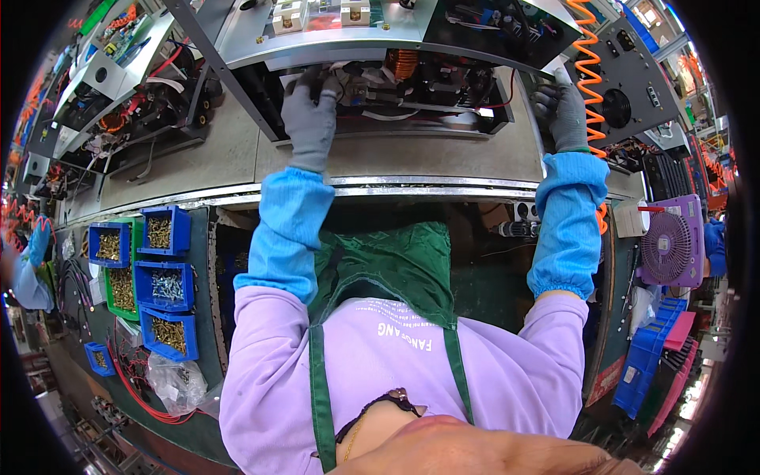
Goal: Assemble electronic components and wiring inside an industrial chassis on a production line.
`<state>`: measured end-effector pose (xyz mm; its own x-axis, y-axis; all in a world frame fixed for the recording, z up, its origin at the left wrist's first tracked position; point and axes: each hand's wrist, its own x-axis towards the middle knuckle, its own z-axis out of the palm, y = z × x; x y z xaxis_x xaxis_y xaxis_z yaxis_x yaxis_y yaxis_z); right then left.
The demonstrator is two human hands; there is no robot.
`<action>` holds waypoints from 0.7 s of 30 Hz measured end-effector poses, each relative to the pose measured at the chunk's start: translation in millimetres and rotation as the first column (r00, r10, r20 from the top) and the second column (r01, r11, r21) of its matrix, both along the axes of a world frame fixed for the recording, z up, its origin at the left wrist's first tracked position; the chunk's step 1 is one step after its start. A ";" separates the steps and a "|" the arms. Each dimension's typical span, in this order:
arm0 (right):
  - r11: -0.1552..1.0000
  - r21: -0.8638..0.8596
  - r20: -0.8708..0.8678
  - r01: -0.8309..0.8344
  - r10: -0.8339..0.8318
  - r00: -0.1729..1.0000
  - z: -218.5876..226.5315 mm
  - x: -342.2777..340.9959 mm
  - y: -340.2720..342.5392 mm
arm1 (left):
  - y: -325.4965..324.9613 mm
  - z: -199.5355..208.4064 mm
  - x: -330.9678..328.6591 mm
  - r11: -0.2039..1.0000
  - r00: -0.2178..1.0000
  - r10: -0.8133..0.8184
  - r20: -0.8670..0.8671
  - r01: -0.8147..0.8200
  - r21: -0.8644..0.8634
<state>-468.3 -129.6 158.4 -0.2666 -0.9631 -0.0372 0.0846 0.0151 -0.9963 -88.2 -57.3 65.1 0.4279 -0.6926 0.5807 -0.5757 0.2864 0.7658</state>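
Open silver-and-black metal chassis (364,49), just inside the near edge of our grey worktop (396,162).
Probably heavy, stiff, copper-coloured coil (402,65) fragile: we'd grab the frame (229,79). Our grey-gloved left hand (310,115)'s at its front, grey-gloved right hand (560,111) by its right side; fingers half-hidden, can't tell if they're gripping.

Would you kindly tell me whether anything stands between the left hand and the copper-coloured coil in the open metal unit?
Yes: a jumble of pale and dark parts lies between the left hand and the copper-coloured coil, inside the open metal unit.
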 end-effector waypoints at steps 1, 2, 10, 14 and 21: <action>1.000 0.005 0.015 0.006 -0.006 1.000 -1.1 0.5 -1.0 | 3.9 12.9 0.8 0.997 0.999 -0.016 0.041 0.013 0.080; 1.000 0.011 0.010 0.005 -0.006 1.000 -2.6 -0.3 -2.9 | -8.9 2.0 5.2 0.997 0.988 0.034 0.148 -0.022 -0.078; 0.998 -0.059 0.039 -0.029 0.031 0.999 -7.4 5.4 -4.0 | -18.8 1.0 22.4 0.981 0.817 -0.078 0.571 -0.039 0.188; 0.998 -0.056 0.138 -0.016 0.024 0.990 -4.0 3.0 -1.8 | -22.7 8.8 21.8 0.949 0.704 -0.142 0.696 -0.103 0.297; 0.996 -0.081 0.177 -0.048 0.062 0.982 -13.6 -1.0 -9.7 | -24.7 11.6 18.9 0.989 0.626 -0.034 0.779 -0.090 0.116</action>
